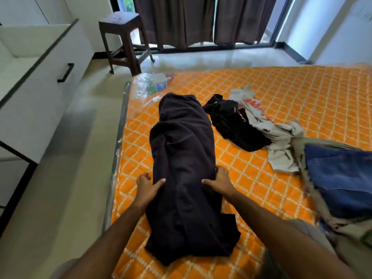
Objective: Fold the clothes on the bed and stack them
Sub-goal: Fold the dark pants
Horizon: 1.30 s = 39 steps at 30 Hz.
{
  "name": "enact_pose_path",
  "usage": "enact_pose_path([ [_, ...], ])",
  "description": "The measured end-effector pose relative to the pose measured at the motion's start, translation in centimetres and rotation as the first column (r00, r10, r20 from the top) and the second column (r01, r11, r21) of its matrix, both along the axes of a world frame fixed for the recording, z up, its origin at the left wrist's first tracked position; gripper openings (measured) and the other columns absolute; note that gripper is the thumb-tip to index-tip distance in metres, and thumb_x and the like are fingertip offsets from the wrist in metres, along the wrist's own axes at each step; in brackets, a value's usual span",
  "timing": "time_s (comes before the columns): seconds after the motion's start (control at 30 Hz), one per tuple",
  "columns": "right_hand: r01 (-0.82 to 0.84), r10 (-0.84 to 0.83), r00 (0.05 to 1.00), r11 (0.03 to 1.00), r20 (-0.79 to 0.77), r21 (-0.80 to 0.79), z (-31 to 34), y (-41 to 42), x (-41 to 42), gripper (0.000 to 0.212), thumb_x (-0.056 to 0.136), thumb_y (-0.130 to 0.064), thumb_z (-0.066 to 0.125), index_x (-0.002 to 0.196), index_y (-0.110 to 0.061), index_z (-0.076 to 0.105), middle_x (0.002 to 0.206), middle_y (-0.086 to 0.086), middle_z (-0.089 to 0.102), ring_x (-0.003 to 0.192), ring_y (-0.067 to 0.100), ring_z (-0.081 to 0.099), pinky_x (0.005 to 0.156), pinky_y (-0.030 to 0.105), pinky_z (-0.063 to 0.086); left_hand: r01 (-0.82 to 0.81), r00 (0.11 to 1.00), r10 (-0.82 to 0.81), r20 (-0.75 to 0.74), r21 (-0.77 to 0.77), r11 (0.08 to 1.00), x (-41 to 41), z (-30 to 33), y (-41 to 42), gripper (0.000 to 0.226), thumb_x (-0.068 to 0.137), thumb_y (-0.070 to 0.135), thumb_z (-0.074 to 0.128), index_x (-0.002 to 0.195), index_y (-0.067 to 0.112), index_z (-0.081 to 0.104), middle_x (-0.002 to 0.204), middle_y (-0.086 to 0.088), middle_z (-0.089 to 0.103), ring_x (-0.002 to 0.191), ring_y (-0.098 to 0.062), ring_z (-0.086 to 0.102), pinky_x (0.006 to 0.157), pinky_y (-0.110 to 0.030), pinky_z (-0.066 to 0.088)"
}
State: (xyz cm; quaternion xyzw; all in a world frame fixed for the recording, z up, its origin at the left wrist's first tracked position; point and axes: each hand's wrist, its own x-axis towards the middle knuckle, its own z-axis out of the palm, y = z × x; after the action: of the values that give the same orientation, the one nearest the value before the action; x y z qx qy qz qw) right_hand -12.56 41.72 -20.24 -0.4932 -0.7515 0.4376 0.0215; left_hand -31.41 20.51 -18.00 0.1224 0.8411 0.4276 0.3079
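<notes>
In the head view, a long dark garment (pixel 182 162) lies lengthwise down the middle of the frame on the orange lattice-patterned bed (pixel 291 97), folded into a narrow strip running from centre to lower centre. The left hand (pixel 147 187) grasps its left edge, thumb on top of the cloth and fingers curled beside it. The right hand (pixel 219 181) grasps the right edge at the same height, thumb pressed on the fabric, fingers tucked into the fold. Both forearms reach in from the bottom of the frame.

Right of centre lies a crumpled black garment (pixel 235 125), touching a rumpled pale grey garment (pixel 279 137) with red print. At the right edge, blue jeans (pixel 340 178) rest on more cloth. Clear plastic wrap (pixel 149 83) sits at the bed's far left corner. A brown stool (pixel 123 35) stands upper centre-left before dark curtains (pixel 181 19), and a white cabinet (pixel 38 77) fills the left side.
</notes>
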Motion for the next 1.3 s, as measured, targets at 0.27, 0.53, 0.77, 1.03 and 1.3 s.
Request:
enact_pose_path([
  [0.27,0.035,-0.131,0.985,0.792,-0.112,-0.61,3.7,-5.2,4.3,0.049,0.086,-0.04,0.078,0.123,-0.011,0.066,0.095,0.0,0.072,0.076,0.018,0.062,0.066,0.032,0.051,0.025,0.875,-0.134,0.465,0.233,0.972,6.2,0.9,-3.3,0.033,0.089,0.005,0.07,0.121,0.005,0.063,0.116,-0.012,0.072,0.093,-0.021,0.073,0.074,-0.025,0.059],
  [0.53,-0.242,0.245,0.967,0.811,0.067,0.533,5.3,-13.2,6.5,0.047,0.083,-0.054,0.063,0.117,-0.024,0.051,0.116,-0.002,0.055,0.11,0.024,0.052,0.089,0.044,0.045,0.122,0.946,-0.148,0.288,0.108,0.987,8.6,1.9,-7.0,0.025,0.09,0.009,0.071,0.114,0.011,0.064,0.101,-0.001,0.071,0.077,-0.005,0.07,0.063,-0.02,0.054],
  [0.77,-0.497,0.354,0.857,0.763,0.375,0.414,4.8,-16.8,5.4,0.066,0.087,-0.047,0.061,0.141,-0.017,0.036,0.129,0.005,0.05,0.113,0.031,0.057,0.092,0.047,0.045,-0.024,0.921,-0.113,0.372,0.346,0.938,10.3,3.5,-7.9,0.043,0.091,0.005,0.07,0.13,0.014,0.056,0.121,-0.003,0.069,0.108,-0.021,0.068,0.089,-0.042,0.058],
  [1.03,-0.158,0.16,0.986,0.986,-0.034,0.057,6.4,-13.9,5.5,0.02,0.084,-0.005,0.049,0.097,-0.019,0.054,0.093,0.001,0.062,0.079,0.023,0.061,0.062,0.035,0.045,0.026,0.903,-0.212,0.374,0.445,0.895,11.6,3.8,-8.7,0.074,0.06,0.002,0.058,0.132,0.022,0.05,0.12,-0.001,0.068,0.105,-0.016,0.068,0.072,-0.023,0.054],
  [1.3,0.215,-0.423,0.864,0.801,-0.274,-0.559,9.7,-12.1,7.4,0.021,0.087,-0.019,0.054,0.071,-0.013,0.065,0.071,0.014,0.06,0.055,0.027,0.055,0.052,0.034,0.043,-0.236,0.791,-0.065,0.608,0.402,0.885,13.2,3.6,-7.0,0.045,0.054,0.001,0.062,0.099,-0.001,0.069,0.094,-0.009,0.075,0.089,-0.028,0.068,0.076,-0.031,0.056],
])
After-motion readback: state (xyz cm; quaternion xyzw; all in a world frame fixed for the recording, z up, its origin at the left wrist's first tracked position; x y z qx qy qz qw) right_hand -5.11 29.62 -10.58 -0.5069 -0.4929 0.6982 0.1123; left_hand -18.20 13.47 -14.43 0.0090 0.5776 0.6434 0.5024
